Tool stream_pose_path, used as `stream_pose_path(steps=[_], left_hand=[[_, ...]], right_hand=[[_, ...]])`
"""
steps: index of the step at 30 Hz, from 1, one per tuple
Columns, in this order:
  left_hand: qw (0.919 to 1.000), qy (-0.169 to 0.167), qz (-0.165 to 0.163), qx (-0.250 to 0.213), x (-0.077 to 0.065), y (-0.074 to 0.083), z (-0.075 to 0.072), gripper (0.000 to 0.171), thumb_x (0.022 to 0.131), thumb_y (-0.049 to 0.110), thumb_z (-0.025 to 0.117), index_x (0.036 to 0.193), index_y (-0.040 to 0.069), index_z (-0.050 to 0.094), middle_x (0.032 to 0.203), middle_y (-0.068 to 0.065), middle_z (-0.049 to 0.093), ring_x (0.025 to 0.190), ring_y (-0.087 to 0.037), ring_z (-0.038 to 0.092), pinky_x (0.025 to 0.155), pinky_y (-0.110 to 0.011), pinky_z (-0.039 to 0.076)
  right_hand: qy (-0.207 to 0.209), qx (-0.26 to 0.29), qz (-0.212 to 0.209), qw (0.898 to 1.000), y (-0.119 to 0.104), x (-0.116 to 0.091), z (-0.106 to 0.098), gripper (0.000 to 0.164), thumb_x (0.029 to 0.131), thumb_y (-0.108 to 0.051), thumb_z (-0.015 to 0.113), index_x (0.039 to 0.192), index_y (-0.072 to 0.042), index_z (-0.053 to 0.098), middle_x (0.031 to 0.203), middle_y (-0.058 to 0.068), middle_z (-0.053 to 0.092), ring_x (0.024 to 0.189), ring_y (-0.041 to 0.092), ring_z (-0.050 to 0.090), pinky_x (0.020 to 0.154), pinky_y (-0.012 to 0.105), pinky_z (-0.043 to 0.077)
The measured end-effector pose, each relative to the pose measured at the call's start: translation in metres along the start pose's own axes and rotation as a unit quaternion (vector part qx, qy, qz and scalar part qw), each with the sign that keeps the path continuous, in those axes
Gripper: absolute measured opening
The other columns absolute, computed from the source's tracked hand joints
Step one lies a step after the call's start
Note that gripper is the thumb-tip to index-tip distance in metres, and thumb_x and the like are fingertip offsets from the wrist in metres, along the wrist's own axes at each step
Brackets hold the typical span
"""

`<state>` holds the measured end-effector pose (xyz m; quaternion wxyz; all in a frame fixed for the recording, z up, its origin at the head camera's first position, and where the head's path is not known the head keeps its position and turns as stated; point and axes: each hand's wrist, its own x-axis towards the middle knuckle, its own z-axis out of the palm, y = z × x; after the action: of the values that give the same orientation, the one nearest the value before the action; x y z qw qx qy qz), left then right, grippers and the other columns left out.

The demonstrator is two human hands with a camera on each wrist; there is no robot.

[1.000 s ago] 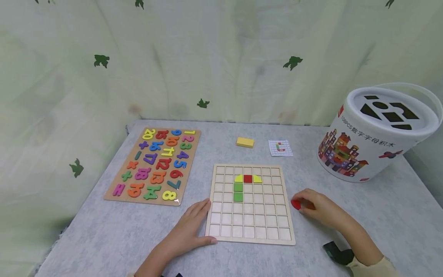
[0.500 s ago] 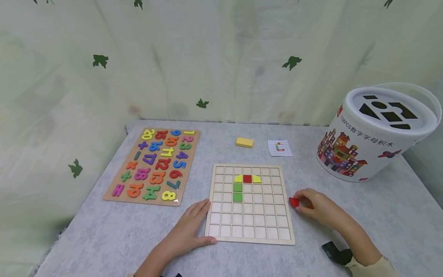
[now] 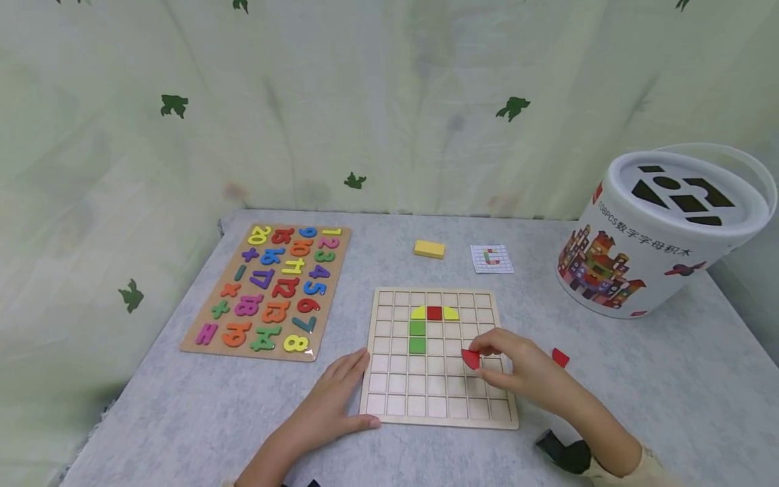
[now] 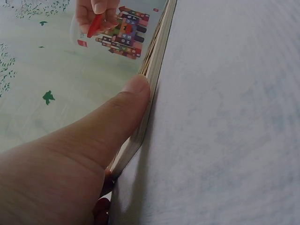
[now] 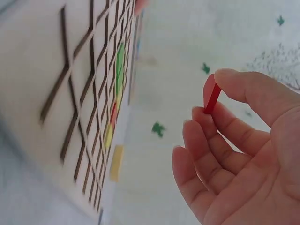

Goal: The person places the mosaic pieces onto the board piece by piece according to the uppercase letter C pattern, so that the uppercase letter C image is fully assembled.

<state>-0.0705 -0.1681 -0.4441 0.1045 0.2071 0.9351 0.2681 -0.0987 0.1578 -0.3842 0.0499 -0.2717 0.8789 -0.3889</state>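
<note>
My right hand (image 3: 529,368) pinches a red quarter-circle piece (image 3: 471,358) between thumb and fingertips above the right part of a wooden grid board (image 3: 438,406). In the right wrist view the piece (image 5: 212,93) is tilted, apart from the board. On the board sit two green squares (image 3: 417,336), a red square (image 3: 435,313) and yellow quarter-circle pieces (image 3: 451,313) on both sides of it. My left hand (image 3: 331,406) rests with straight fingers at the board's lower left corner. Its thumb (image 4: 126,108) touches the board's edge in the left wrist view.
Another red piece (image 3: 560,357) lies on the table right of the board, partly behind my right hand. Behind the board are a yellow block (image 3: 429,249) and a pattern card (image 3: 491,259). A number puzzle (image 3: 268,291) lies left; a white bucket (image 3: 657,270) stands right.
My right hand has moved left from beside the board to above it, carrying the red quarter-circle piece. A second red piece now shows on the table. The left hand has stayed in place.
</note>
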Motion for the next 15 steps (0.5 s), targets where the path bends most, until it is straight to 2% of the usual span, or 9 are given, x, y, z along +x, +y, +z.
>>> stream_pose_path(steps=[6, 11, 15], left_hand=[[1.0000, 0.000, -0.001, 0.003, 0.001, 0.001, 0.000, 0.103, 0.067, 0.066, 0.060, 0.144, 0.009, 0.020, 0.148, -0.003, 0.017, 0.132, -0.024, 0.014, 0.102, -0.046, 0.022], [1.0000, 0.000, -0.004, 0.003, 0.001, 0.002, 0.000, 0.103, 0.067, 0.066, 0.060, 0.144, 0.008, 0.021, 0.147, -0.004, 0.018, 0.132, -0.025, 0.014, 0.102, -0.046, 0.023], [1.0000, 0.001, -0.004, 0.006, 0.000, 0.001, 0.000, 0.104, 0.067, 0.067, 0.059, 0.144, 0.009, 0.021, 0.147, -0.004, 0.019, 0.132, -0.025, 0.015, 0.102, -0.045, 0.023]], right_hand=[[-0.006, 0.024, -0.042, 0.999, -0.006, 0.016, 0.030, 0.027, 0.078, -0.009, 0.070, 0.103, -0.013, 0.060, 0.097, -0.008, 0.056, 0.087, 0.018, 0.055, 0.075, 0.031, 0.049], [-0.019, 0.030, -0.013, 0.999, 0.001, 0.027, 0.054, 0.025, 0.079, -0.012, 0.069, 0.103, -0.014, 0.060, 0.095, -0.010, 0.055, 0.086, 0.013, 0.051, 0.074, 0.026, 0.047], [-0.030, 0.037, 0.007, 0.999, 0.008, 0.031, 0.065, 0.024, 0.080, -0.017, 0.069, 0.103, -0.016, 0.061, 0.094, -0.011, 0.054, 0.084, 0.010, 0.048, 0.073, 0.024, 0.044]])
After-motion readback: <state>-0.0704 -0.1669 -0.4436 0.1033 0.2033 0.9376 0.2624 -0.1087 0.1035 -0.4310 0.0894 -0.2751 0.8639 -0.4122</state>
